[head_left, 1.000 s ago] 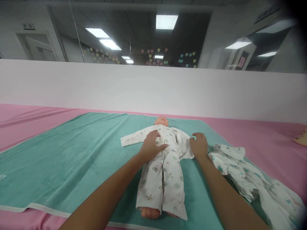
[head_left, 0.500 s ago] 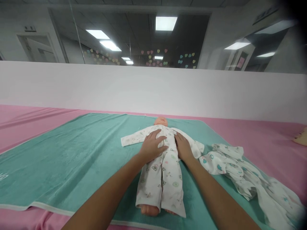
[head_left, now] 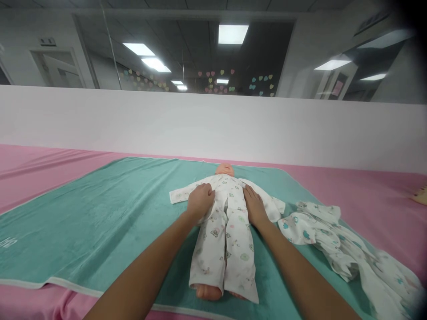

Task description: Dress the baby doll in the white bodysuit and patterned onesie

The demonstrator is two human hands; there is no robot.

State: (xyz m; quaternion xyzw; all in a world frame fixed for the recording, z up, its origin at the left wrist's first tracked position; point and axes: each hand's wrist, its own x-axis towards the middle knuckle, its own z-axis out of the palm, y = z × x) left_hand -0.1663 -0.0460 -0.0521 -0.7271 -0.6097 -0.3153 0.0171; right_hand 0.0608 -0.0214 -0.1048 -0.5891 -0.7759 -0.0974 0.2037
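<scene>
A baby doll [head_left: 224, 169] lies on its back, head away from me, wearing a white printed top [head_left: 224, 183] with long sleeves and matching trousers [head_left: 213, 249]. Its feet show at the trouser hems. My left hand [head_left: 200, 201] is closed at the left side of the doll's waist, gripping the clothing; which layer it pinches is hidden. Along the right side of the doll's body rests my right hand [head_left: 255, 206], fingers stretched out against the top. Between the two hands the cloth at the waist shows a small dark gap.
A teal blanket [head_left: 100, 222] with a white edge lies under the doll, over a pink covering [head_left: 353, 191]. Crumpled white printed baby clothes [head_left: 333, 235] lie to the right. Behind stands a white padded wall [head_left: 200, 124]. Part of a bare foot [head_left: 420, 195] shows at the right edge.
My left hand has moved left from the doll's belly to its side, and its spread fingers have closed on the clothing. My right hand has stayed in place.
</scene>
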